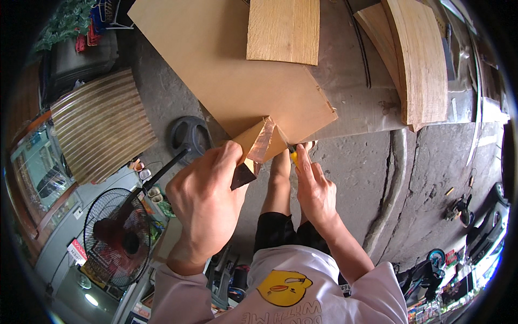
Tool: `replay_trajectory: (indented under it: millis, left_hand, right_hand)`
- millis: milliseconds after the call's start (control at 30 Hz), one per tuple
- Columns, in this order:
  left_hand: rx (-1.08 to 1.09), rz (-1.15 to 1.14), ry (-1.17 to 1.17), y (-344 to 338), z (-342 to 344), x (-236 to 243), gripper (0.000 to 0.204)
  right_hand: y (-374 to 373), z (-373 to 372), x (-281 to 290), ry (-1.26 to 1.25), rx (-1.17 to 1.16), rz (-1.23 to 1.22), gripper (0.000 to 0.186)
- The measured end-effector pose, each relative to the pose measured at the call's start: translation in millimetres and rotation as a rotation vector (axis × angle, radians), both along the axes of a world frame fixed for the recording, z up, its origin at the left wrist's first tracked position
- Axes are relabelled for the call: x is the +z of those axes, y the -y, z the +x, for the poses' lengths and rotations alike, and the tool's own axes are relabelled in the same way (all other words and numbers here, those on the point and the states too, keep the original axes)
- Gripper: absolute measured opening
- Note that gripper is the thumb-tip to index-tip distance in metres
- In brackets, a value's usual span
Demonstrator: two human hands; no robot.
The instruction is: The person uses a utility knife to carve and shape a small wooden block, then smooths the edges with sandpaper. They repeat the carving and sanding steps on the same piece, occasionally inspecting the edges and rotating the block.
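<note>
Hands meet at the centre of the frame over a thin, pale brown sheet of wood veneer [226,75] that spreads from the upper middle down to a corner near the fingers; the left hand [208,200], coming up from the lower left, is closed on a small folded strip of glossy brown veneer [258,141] at that corner, thumb and fingers pinching it; a dark offcut [242,176] shows just below that grip; the right hand [314,189], just right of centre, is closed around a yellow-handled cutter [293,155], its tip touching the strip's edge; a lighter oak-grained panel [284,29] lies on the sheet at top centre; curved plywood pieces [418,65] stand at the upper right; a ribbed wooden panel [100,127] sits at the left, and a red standing fan [120,237] at the lower left, on the grey concrete floor [421,178].
</note>
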State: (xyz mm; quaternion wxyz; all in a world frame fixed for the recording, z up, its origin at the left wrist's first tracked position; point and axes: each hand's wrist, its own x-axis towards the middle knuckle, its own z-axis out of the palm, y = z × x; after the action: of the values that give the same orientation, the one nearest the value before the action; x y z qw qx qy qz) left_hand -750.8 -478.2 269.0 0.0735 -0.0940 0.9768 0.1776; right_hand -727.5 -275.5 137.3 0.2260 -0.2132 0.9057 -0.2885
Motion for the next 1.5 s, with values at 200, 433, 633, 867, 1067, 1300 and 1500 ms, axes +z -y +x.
replay_trajectory:
  millis: [200, 433, 633, 867, 1067, 1300, 1500]
  left_hand:
    - [0.007, -0.026, -0.008, -2, 2, -1, 0.03]
    - [0.075, -0.022, -0.017, -8, -4, 2, 0.022]
    - [0.016, -0.021, -0.038, -2, 1, -3, 0.03]
    - [-0.013, -0.023, 0.014, 0, 1, 0, 0.033]
    - [-0.039, -0.039, -0.002, 1, 0, 0, 0.034]
    - [-0.014, -0.028, -0.008, -1, 1, 0, 0.033]
    - [-0.012, -0.052, -0.008, -3, 0, 0, 0.028]
  right_hand:
    - [-9, 3, -3, -0.067, -0.11, -0.136, 0.057]
    - [15, -16, 0, -0.055, -0.039, -0.123, 0.06]
    - [17, -14, -1, -0.053, -0.035, -0.112, 0.064]
    - [12, -10, 1, -0.016, -0.021, -0.118, 0.073]
    - [10, -9, 1, 0.007, -0.015, -0.118, 0.074]
    - [-9, 4, -8, -0.045, -0.071, -0.085, 0.061]
    - [9, -14, 9, -0.118, -0.066, -0.149, 0.057]
